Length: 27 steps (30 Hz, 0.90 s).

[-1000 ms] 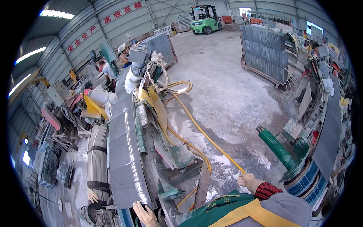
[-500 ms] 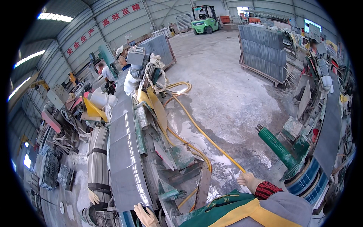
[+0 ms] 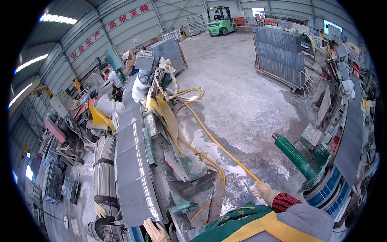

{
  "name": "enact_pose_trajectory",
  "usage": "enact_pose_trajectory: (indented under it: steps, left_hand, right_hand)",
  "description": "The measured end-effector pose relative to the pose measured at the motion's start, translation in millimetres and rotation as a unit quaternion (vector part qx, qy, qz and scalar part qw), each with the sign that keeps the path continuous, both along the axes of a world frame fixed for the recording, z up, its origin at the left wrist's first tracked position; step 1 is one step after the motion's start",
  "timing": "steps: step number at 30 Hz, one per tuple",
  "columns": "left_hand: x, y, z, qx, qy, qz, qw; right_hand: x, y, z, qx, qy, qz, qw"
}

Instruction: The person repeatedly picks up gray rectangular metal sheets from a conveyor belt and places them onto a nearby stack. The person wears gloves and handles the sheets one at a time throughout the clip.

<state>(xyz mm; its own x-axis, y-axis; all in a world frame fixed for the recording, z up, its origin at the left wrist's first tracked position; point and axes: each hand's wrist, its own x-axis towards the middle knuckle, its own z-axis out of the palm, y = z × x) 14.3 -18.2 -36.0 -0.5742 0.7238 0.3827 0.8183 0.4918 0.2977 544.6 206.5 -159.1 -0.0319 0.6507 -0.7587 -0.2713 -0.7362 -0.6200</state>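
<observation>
My right hand (image 3: 266, 193), in a cream glove with a red and black checked cuff, is closed around the end part of a yellow hose (image 3: 231, 150). The hose runs from it across the wet floor toward the far left. At the near end of a row of dark grey slabs (image 3: 135, 177) on a long conveyor, my left hand (image 3: 156, 230) rests by the last slab's edge. That hand is gloved too, its fingers extended, and no held thing shows. Another cream glove (image 3: 100, 210) shows left of the conveyor; I cannot tell whether a hand is in it.
A green cylinder machine part (image 3: 296, 158) stands right of my right hand. Farther off are a rack of grey slabs (image 3: 280, 56) and a green forklift (image 3: 221, 22). A second slab line (image 3: 349, 141) curves along the right. Co-workers (image 3: 115, 80) stand at the left line.
The forklift has shifted slightly to the right. The co-worker in the hat, far left, has bent and turned. My hands and the hose stay almost where they were.
</observation>
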Motion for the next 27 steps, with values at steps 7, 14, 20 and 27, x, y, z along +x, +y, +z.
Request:
enact_pose_trajectory:
  steps: [7,14,20,27]
  left_hand:
    - [11.4,-4.8,8.5,-0.032,0.042,-0.026,0.998]
    - [33.0,-7.3,40.7,-0.041,0.048,-0.038,0.997]
    - [39.2,-9.0,46.8,-0.032,0.037,-0.036,0.998]
    - [40.2,-13.6,47.2,-0.011,0.048,-0.05,0.998]
  right_hand:
    - [1.8,-1.3,1.7,0.004,-0.004,-0.006,1.0]
    - [0.4,-1.1,4.1,-0.001,-0.002,-0.006,1.0]
    - [1.2,1.5,-0.7,-0.015,0.002,-0.004,1.0]
    - [0.7,1.2,0.6,-0.018,-0.005,0.001,1.0]
